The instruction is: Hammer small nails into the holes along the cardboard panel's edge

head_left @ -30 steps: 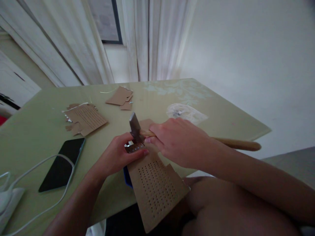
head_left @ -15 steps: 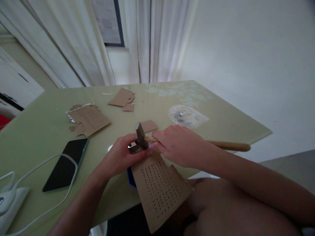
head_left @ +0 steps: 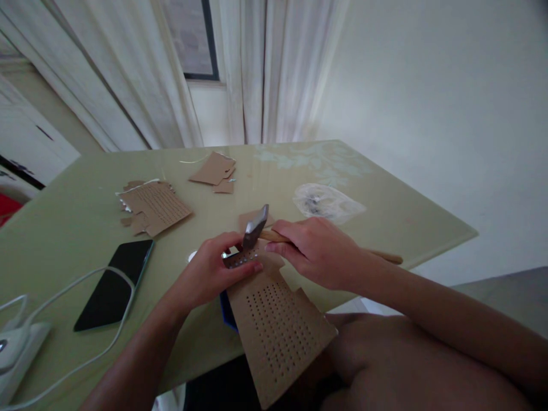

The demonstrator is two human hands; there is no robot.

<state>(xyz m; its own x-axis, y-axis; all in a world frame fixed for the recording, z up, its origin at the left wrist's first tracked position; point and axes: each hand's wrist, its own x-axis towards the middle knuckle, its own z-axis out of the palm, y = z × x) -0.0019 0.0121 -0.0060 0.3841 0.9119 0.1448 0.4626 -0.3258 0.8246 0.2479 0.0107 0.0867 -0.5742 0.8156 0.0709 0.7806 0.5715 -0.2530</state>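
right hand (head_left: 319,251): closed round hammer (head_left: 256,227) handle near head, head just above board. left hand (head_left: 209,274): pinching perforated cardboard sheet (head_left: 274,322) at top edge, sheet overhanging surface (head_left: 64,240) edge. phone (head_left: 113,283), white cable (head_left: 64,297) left of left hand.

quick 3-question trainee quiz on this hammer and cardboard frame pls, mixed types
1. True or false: the right hand grips the hammer close to its head.
2. What lies nearest the perforated cardboard under the left hand? A) the phone B) the plastic bag C) a blue object
3. Fill in: a white ___ curves past the phone on the table.

Key
1. True; the wooden handle trails out behind the wrist.
2. C; it shows at the cardboard's left edge.
3. Cable.
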